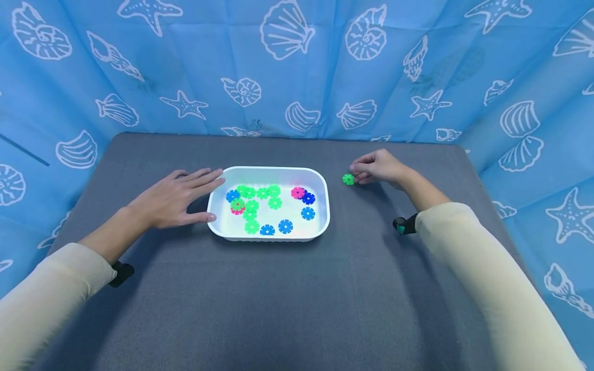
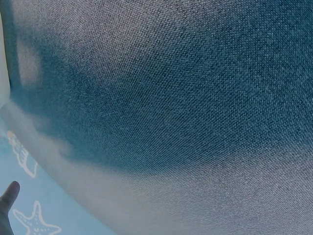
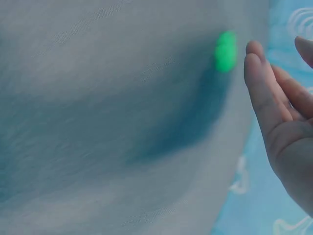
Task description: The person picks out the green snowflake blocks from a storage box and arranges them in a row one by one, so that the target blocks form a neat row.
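The left wrist view's left edge crops the left hand (image 2: pixel 7 209) to one digit, lower left, and the tray (image 2: pixel 3 68) to an upper-left sliver. In the right wrist view the upper-right green disc (image 3: pixel 225 52) is blurred and the edge crops the right hand (image 3: pixel 293 142). In the head view, centre left, a green piece (image 1: pixel 234 203) partly hides a pink disc (image 1: pixel 237 212).

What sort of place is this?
Probably a staged recording corner: a blue curtain with white seashell prints hangs behind a grey fabric-topped table, and a small black device sits at each cuff, perhaps a wrist camera.
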A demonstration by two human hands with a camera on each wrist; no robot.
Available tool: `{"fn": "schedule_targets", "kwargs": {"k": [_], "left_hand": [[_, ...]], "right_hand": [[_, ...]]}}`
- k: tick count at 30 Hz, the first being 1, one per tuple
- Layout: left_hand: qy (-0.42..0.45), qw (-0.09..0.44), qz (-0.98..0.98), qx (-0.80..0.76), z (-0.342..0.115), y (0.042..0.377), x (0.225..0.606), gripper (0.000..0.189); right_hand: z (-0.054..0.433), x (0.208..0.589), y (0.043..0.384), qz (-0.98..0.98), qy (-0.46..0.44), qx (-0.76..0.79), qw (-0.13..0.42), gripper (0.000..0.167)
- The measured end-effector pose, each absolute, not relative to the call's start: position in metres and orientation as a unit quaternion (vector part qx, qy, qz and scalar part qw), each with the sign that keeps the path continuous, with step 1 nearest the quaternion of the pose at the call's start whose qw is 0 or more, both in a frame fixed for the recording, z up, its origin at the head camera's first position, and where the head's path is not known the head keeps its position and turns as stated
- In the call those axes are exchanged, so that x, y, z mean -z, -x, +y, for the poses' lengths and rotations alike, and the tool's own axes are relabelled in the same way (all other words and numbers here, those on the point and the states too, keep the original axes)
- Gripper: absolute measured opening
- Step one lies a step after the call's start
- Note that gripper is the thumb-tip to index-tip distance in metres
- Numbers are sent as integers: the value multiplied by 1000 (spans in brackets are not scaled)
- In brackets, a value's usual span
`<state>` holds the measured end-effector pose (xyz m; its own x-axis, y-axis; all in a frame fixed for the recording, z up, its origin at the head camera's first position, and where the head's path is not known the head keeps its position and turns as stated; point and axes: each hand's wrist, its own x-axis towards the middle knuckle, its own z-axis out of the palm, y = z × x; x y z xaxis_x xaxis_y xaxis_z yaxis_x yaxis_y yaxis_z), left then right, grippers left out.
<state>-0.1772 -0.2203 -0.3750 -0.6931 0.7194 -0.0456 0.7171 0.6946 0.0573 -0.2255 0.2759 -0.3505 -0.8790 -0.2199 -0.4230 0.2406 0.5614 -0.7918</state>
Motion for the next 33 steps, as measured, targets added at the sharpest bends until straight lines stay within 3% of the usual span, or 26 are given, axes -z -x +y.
{"fn": "schedule_targets", "kwargs": {"k": [8, 16, 22, 33], "left_hand": [[-392, 31, 919, -20, -221, 177, 376, 90], [-385, 38, 922, -18, -220, 177, 375, 91], [-384, 41, 922, -24, -220, 177, 377, 90], [-378, 46, 924, -27, -221, 179, 379, 90]], "right_hand": [[236, 315, 230, 842, 36, 463, 275, 46], [177, 303, 233, 836, 83, 427, 335, 42], [135, 307, 230, 823, 135, 405, 375, 44], [86, 330, 218, 775, 214, 309, 508, 46]]}}
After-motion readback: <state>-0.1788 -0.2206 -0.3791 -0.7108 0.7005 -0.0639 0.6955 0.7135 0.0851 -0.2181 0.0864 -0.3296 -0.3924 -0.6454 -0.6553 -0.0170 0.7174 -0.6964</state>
